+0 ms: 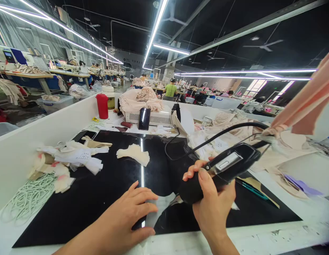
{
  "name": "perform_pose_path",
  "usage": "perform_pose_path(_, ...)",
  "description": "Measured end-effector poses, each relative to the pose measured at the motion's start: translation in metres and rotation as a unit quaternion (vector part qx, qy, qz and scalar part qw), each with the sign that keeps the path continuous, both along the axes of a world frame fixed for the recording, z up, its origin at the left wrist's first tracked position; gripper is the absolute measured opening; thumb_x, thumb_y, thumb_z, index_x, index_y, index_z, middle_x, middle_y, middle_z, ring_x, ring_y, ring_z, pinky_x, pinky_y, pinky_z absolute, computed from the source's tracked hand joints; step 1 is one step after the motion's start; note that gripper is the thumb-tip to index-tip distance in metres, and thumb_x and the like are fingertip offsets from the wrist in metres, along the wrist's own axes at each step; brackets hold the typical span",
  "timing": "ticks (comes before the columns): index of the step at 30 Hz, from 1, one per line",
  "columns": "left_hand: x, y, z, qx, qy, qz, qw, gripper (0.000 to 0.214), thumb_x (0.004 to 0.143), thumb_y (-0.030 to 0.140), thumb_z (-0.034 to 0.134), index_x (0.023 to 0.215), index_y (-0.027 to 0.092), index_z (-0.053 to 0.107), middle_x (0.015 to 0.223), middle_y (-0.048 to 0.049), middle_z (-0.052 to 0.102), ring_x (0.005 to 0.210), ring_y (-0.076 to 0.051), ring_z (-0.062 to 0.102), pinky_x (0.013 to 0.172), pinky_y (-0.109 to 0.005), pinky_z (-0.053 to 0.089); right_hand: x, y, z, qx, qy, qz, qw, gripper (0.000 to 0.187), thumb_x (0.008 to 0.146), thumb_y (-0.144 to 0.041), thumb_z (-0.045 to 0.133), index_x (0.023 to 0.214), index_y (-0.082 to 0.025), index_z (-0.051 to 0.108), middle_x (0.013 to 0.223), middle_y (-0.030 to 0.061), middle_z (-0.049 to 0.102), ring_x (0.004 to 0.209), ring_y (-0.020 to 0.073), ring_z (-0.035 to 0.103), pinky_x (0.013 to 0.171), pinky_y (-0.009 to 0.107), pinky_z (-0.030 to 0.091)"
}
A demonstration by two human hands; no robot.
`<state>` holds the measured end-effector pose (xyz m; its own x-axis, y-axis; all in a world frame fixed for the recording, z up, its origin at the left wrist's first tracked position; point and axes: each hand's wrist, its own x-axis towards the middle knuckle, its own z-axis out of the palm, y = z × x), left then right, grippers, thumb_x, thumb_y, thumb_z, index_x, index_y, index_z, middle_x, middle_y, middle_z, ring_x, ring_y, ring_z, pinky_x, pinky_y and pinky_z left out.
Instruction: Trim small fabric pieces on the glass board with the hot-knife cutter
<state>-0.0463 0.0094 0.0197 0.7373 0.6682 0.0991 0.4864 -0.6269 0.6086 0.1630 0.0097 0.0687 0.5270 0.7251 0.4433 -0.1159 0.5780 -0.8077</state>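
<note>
My right hand (213, 203) is wrapped round a black corded electric hand tool (235, 164) with a silver panel on its side. The tool's narrow metal tip meets the right end of a thin, pale, curved piece (160, 207), probably fabric. Flat on that piece's left part lies my left hand (131, 210), fingers spread, with nothing gripped. Both hands are over a glossy black board (100, 209). Further back on the board sits a small stack of cream cut pieces (134, 154).
At left lie white scraps (79, 154) and a tangle of pale green cord (30, 198). Teal tweezers (253, 189) are at right. A red cup (102, 106), a phone (144, 118) and fabric piles (143, 99) stand behind. A pink cloth strip (307, 95) ties up the tool's cable.
</note>
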Motion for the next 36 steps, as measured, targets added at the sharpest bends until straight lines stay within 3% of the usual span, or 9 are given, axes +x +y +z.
perform_pose_path(4,0.000,0.003,-0.003,-0.003,0.030,-0.036,0.999,0.049,0.092,0.037,0.074,0.138,0.040,0.060,0.152,0.0006,0.056,0.147,-0.032,0.042,0.124,-0.068,0.012,-0.002,0.002,-0.006,0.003,-0.012,0.012,1.000,0.031,0.086,-0.030,0.079,0.109,-0.028,0.057,0.085,-0.0040,0.065,0.063,0.0132,0.062,0.061,0.032,0.055)
perform_pose_path(13,0.000,0.003,0.001,-0.026,0.057,-0.035,0.997,0.050,0.093,0.044,0.073,0.141,0.044,0.058,0.154,0.0025,0.054,0.148,-0.034,0.041,0.123,-0.071,0.011,-0.006,-0.001,-0.011,0.002,-0.045,0.016,0.999,0.025,0.089,-0.028,0.075,0.106,-0.028,0.057,0.085,-0.0045,0.066,0.060,0.0129,0.065,0.059,0.031,0.057)
perform_pose_path(18,0.000,0.003,0.000,-0.023,0.058,-0.035,0.997,0.049,0.094,0.042,0.071,0.141,0.044,0.057,0.154,0.0025,0.054,0.148,-0.032,0.041,0.123,-0.070,0.011,-0.004,0.000,-0.007,-0.001,-0.051,0.013,0.999,0.025,0.088,-0.029,0.075,0.105,-0.028,0.057,0.083,-0.0042,0.067,0.061,0.0133,0.064,0.058,0.031,0.056)
perform_pose_path(22,-0.001,0.003,-0.001,-0.022,0.056,-0.038,0.997,0.048,0.094,0.045,0.071,0.141,0.043,0.058,0.154,0.0018,0.054,0.148,-0.033,0.040,0.123,-0.071,0.011,0.005,0.003,-0.005,0.005,-0.022,-0.028,0.999,0.032,0.085,-0.031,0.080,0.107,-0.027,0.057,0.085,-0.0037,0.066,0.062,0.0131,0.062,0.060,0.032,0.056)
perform_pose_path(36,-0.003,0.004,-0.005,-0.014,0.030,-0.041,0.999,0.049,0.093,0.043,0.073,0.140,0.044,0.059,0.152,0.0005,0.056,0.147,-0.034,0.042,0.123,-0.069,0.015,0.004,0.004,-0.011,0.004,-0.031,-0.015,0.999,0.030,0.086,-0.031,0.079,0.106,-0.027,0.057,0.086,-0.0036,0.066,0.064,0.0137,0.063,0.058,0.032,0.055)
